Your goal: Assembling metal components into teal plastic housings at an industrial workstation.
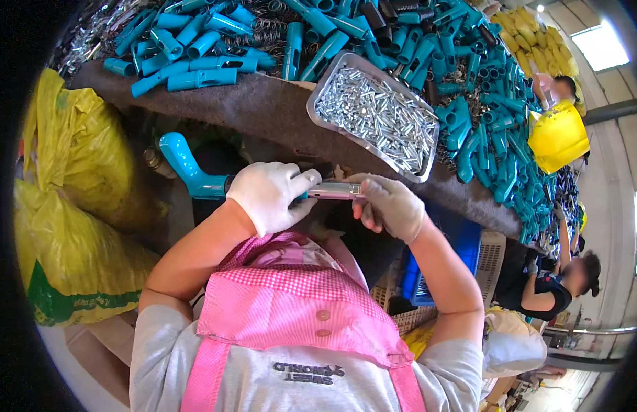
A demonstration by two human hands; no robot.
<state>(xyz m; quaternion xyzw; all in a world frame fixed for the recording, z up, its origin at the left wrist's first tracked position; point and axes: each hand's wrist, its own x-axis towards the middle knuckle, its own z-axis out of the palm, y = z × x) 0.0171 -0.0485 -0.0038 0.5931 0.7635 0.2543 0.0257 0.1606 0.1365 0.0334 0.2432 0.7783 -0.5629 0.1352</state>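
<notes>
The teal plastic handle with a bent, rounded end (191, 172) sits just in front of the person's chest, its bent end pointing to ten o'clock, and it is held below the near edge of the worktop. The left hand (269, 194), in a white fabric glove, is wrapped around the handle's straight end, grip clamped on it. Touching that hand at three o'clock is a short shiny metal tube (334, 190), lying level and sticking out of the handle. The right hand (390, 204), in a grey-white glove, has its grip closed on the tube's far end, thumb and forefinger pinched together on it, the other fingers curled under.

Nearest of all, at six o'clock, lies a pink checked apron (291, 302) over a grey shirt. At nine o'clock from the hands stands a bulging yellow plastic sack (71, 206).

Beyond the hands, at twelve o'clock, runs the brown felt-covered worktop (263, 103). On it at one o'clock rests a rectangular metal tray filled with small silvery pins (374, 115). Around and behind the tray is a heap of loose teal plastic handles (470, 89), with wire springs (263, 27) among them. Farther off at three o'clock, another person (552, 288) bends beside the same worktop.
</notes>
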